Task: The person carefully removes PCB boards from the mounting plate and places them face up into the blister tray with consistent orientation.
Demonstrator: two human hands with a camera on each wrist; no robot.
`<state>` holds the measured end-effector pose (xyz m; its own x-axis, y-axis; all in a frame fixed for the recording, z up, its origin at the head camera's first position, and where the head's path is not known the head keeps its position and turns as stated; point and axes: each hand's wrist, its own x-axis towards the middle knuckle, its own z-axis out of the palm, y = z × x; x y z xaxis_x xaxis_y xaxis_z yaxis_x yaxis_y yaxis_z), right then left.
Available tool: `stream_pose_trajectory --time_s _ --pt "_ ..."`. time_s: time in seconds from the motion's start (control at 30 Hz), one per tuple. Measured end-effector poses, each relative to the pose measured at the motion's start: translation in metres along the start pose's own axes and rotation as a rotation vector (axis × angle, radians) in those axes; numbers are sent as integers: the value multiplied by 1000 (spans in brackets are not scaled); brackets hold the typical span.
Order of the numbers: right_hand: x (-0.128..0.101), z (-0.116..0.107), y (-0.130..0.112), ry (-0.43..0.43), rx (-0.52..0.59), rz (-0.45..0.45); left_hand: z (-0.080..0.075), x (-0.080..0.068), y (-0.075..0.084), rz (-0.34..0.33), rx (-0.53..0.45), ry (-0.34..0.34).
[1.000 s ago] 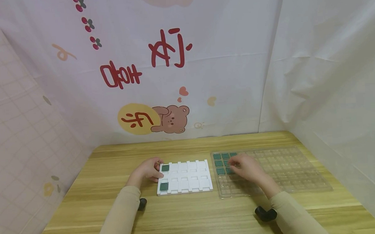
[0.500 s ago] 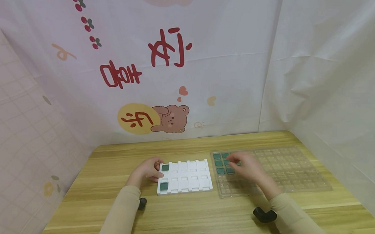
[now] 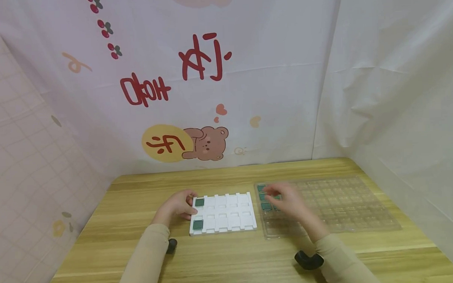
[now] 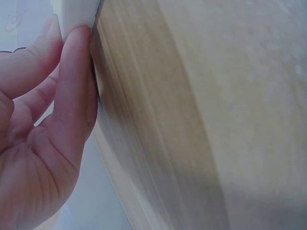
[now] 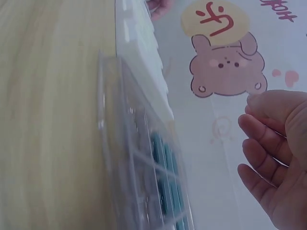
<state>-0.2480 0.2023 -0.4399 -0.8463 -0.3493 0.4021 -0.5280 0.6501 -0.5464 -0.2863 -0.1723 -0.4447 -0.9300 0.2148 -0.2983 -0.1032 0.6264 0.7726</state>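
Two hands — right hand (image 3: 288, 201) above green chips (image 3: 265, 206)

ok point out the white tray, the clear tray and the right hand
white tray (image 3: 229, 214), head view, on an empty middle cell
clear tray (image 3: 348, 204), head view, on its empty right part
right hand (image 3: 288, 201), head view, on the back of the hand

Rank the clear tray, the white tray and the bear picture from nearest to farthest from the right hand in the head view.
1. Clear tray: right under the right hand, at its left end.
2. White tray: just to the hand's left, held by the left hand.
3. Bear picture: on the backdrop behind the table, farthest.
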Motion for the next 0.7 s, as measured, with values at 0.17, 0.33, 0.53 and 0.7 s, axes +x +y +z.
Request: stream_pose_trajectory --time_s 0.17,0.33,0.53,0.7 --pt "4 9 -9 -1 63 20 0 0 0 3 6 0" --pt "13 21 -21 -2 124 -14 0 0 0 4 6 -1" --pt "22 37 -35 -4 149 -28 0 0 0 1 -2 -3" --pt "29 52 -42 -21 149 -26 0 0 0 -1 8 -4"
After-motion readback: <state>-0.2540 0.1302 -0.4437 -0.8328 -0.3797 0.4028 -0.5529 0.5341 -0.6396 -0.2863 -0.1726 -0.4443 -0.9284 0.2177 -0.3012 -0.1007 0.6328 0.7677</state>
